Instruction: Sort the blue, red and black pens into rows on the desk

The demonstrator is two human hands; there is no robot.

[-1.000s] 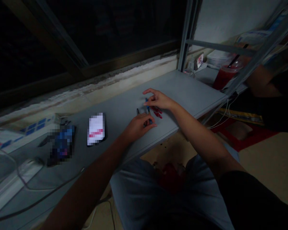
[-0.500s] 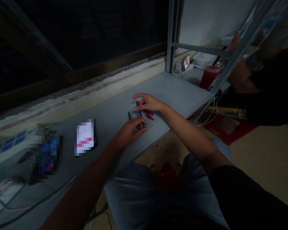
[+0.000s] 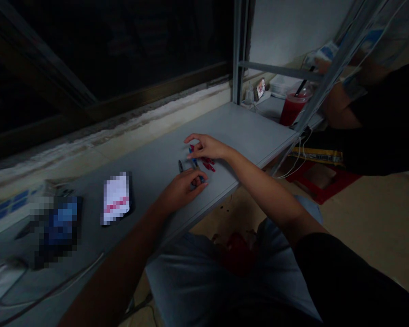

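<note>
My left hand (image 3: pixel 183 188) rests on the grey table (image 3: pixel 255 127) with its fingers curled round a small dark bluish piece (image 3: pixel 201 180), too dim to name. A slim dark pen-like piece (image 3: pixel 180 166) stands out just beyond its knuckles. Over the table, my right hand (image 3: pixel 206 147) has its thumb and forefinger spread apart, and I see nothing clearly held in it. Partly behind its fingertips is a narrow blue-and-red piece (image 3: pixel 191 149). Several small red pieces (image 3: pixel 209 166) lie on the tabletop below the right palm.
To the left lie a phone with a bright screen (image 3: pixel 116 199), a second dark device (image 3: pixel 62 229) and a cable (image 3: pixel 75 280). Beyond a metal post (image 3: pixel 236 54) at the right stand a cup of red drink (image 3: pixel 293 108) and a small lit screen (image 3: pixel 260 89). Another person's arm (image 3: pixel 341 106) is there.
The view has shifted slightly, so things on the table sit a little further left. Both my hands keep nearly the same pose. The other person's hand has moved a little.
</note>
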